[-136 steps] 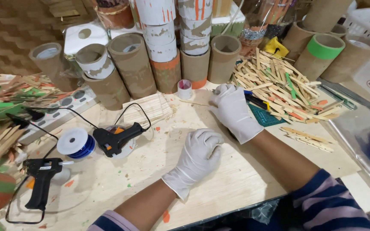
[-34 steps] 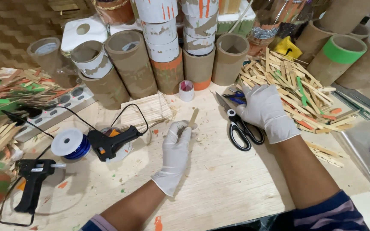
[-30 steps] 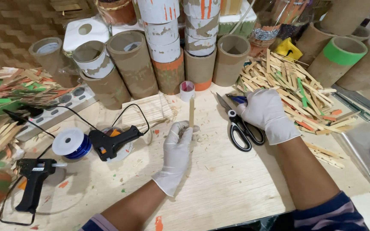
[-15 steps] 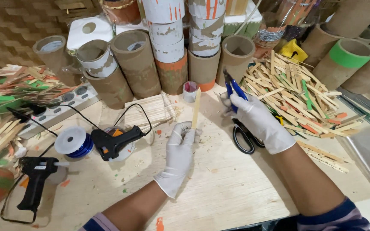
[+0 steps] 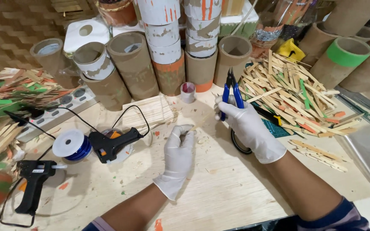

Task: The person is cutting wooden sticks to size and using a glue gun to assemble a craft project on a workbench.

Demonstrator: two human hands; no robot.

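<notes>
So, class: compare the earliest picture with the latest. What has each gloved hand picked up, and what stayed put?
The right hand has lifted blue-handled cutters; the left hand has taken up a thin wooden stick. The glue guns, spool and cardboard tubes stayed put.

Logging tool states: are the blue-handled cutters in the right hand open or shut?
Shut, as far as shows: the blue-handled cutters point up in the right hand, their dark tips meeting in one point.

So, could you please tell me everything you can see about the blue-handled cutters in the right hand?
The cutters are a small hand tool with two blue handles, apparently plastic-coated, and short dark metal tips pointing up and away. The gloved right hand grips the handles, holding the tool upright above the wooden table, in front of the pile of wooden sticks. The tips look closed or nearly so.
</notes>
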